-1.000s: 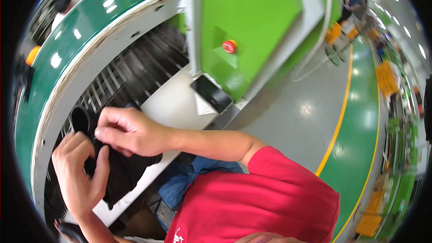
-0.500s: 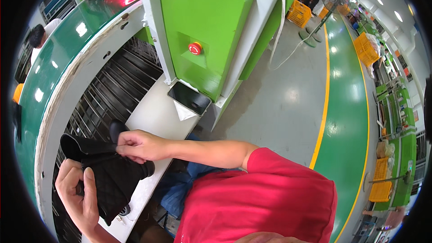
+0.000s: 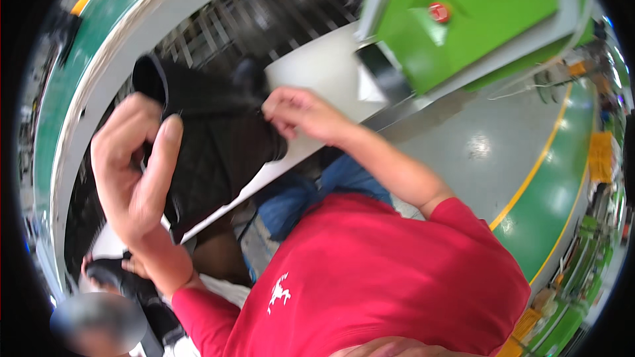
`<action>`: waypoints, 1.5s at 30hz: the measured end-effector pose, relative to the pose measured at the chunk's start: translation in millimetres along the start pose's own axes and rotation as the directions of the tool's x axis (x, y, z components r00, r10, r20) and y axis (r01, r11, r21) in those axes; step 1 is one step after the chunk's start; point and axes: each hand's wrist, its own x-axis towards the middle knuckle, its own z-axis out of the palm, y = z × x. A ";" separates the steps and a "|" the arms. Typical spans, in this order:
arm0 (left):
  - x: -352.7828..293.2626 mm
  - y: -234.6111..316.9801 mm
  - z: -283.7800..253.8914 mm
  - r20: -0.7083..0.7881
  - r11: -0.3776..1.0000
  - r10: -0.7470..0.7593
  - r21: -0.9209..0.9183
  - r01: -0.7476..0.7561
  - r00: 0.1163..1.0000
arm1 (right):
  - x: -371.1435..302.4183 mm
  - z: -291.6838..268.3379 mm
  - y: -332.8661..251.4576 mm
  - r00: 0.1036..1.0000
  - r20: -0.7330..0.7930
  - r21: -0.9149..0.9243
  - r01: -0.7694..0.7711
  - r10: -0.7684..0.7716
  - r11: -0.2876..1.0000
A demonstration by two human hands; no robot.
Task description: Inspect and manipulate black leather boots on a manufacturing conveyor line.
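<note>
A black boot (image 3: pixel 208 149) with a quilted shaft lies over the white ledge, its open top facing left. My left hand (image 3: pixel 135 158) is closed on the shaft's edge near that opening, thumb raised toward me. At the other end of a seam-like line across the boot, my right hand (image 3: pixel 297 112) pinches the boot; whether a zip pull is between the fingertips is hidden. Just beyond the boot, a dark rounded shape (image 3: pixel 248 76), blurred, shows near the rollers; I cannot tell if it is part of the same boot.
Metal rollers (image 3: pixel 264 16) run behind the white ledge (image 3: pixel 317 63). A phone (image 3: pixel 383 69) lies by the green machine (image 3: pixel 476 0) with its red button (image 3: pixel 438 12). At lower left, close to my left arm, a co-worker's hands hold a black shoe (image 3: pixel 116 274).
The view has swung, so the machine stands farther right and a co-worker shows at lower left. Both hands keep their hold on the boot.
</note>
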 end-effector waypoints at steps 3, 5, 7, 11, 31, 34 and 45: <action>-5.8 -1.7 -0.9 0.000 0.992 -0.122 -0.013 0.122 0.993 | 2.6 -1.3 2.8 1.000 0.004 0.037 0.009 -0.009 0.999; -6.4 -2.2 -0.8 -0.005 0.994 -0.106 -0.029 0.106 0.994 | 3.8 -0.1 3.4 1.000 0.015 0.063 0.005 -0.005 0.998; -5.7 -2.2 -0.6 0.003 0.994 -0.106 -0.025 0.106 0.994 | 5.0 2.0 2.8 1.000 -0.024 0.011 0.019 -0.018 1.000; -7.5 -2.9 1.8 -0.027 0.994 -0.106 -0.040 0.105 0.994 | 6.1 2.7 1.8 0.997 -0.060 -0.055 0.048 -0.051 0.997; 8.8 -115.8 161.0 -0.086 0.400 -0.226 -0.916 0.012 0.970 | 16.7 -14.1 41.7 0.907 -0.402 -0.164 0.064 -0.126 0.984; 21.3 -99.6 174.6 -0.188 0.281 -0.277 -0.954 -0.108 0.942 | 34.0 -10.5 21.3 0.862 -0.477 -0.203 0.085 -0.175 0.975; 7.5 -12.5 181.9 -0.418 0.781 0.295 -0.413 -0.469 0.859 | 50.7 28.7 -77.8 0.965 -0.262 -0.072 -0.001 -0.018 0.997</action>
